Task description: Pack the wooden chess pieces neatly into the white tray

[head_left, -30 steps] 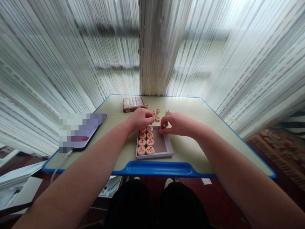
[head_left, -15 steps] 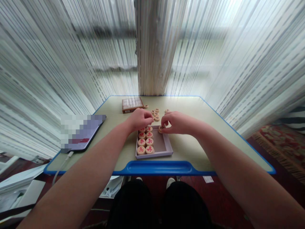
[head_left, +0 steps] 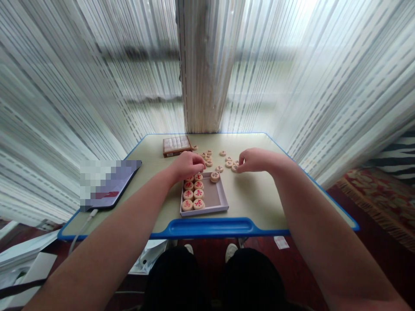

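A shallow white box [head_left: 224, 203] lies on the table with two columns of red-marked xiangqi pieces [head_left: 199, 194] along its left side. One black-marked piece [head_left: 214, 176] sits at its far right corner, and the rest of that side shows bare cardboard. My left hand [head_left: 188, 166] hovers at the box's far left edge, fingers curled together; whatever is between them is hidden. To the right, beyond the box, my right hand [head_left: 256, 160] pinches a xiangqi piece [head_left: 234, 169] at the table top. Loose black-marked pieces [head_left: 228, 164] lie scattered between and beyond my hands.
A brown patterned box lid [head_left: 177, 145] lies at the back left. A tablet [head_left: 112, 190] with a white cable [head_left: 82, 226] lies at the left edge. The blue-rimmed table [head_left: 259, 207] has a blue trough [head_left: 210, 226] at its front. Curtains [head_left: 204, 65] hang behind.
My right hand has let go of the black-marked piece in the box's far right corner and moved right to the loose pieces. My left hand stays by the box. The view has shifted slightly.
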`<act>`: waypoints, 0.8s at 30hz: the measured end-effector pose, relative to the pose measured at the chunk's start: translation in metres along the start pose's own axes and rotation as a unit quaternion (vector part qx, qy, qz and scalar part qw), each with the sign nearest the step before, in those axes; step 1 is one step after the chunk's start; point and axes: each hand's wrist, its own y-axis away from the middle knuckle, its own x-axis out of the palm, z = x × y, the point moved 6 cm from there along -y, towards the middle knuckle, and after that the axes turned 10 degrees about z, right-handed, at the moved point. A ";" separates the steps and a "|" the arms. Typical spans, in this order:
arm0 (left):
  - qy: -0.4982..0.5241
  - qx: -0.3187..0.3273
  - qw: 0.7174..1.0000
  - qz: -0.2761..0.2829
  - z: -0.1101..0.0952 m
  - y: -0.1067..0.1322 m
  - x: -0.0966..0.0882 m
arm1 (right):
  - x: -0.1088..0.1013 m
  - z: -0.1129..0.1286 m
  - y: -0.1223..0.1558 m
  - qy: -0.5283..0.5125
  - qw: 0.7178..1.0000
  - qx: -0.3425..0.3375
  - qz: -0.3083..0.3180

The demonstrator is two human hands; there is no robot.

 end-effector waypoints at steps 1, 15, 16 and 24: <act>0.003 0.000 1.000 0.001 -0.001 0.000 0.001 | 0.001 0.001 -0.001 0.003 1.000 -0.001 0.001; -0.011 -0.007 0.999 -0.051 0.007 0.000 -0.008 | 0.007 0.014 0.001 0.007 0.997 -0.072 0.016; -0.009 -0.008 0.999 -0.051 0.006 0.000 -0.008 | 0.007 0.014 0.002 0.002 0.997 -0.071 0.018; -0.010 -0.007 0.998 -0.055 0.006 0.001 -0.009 | 0.008 0.013 0.001 0.033 0.999 -0.018 0.030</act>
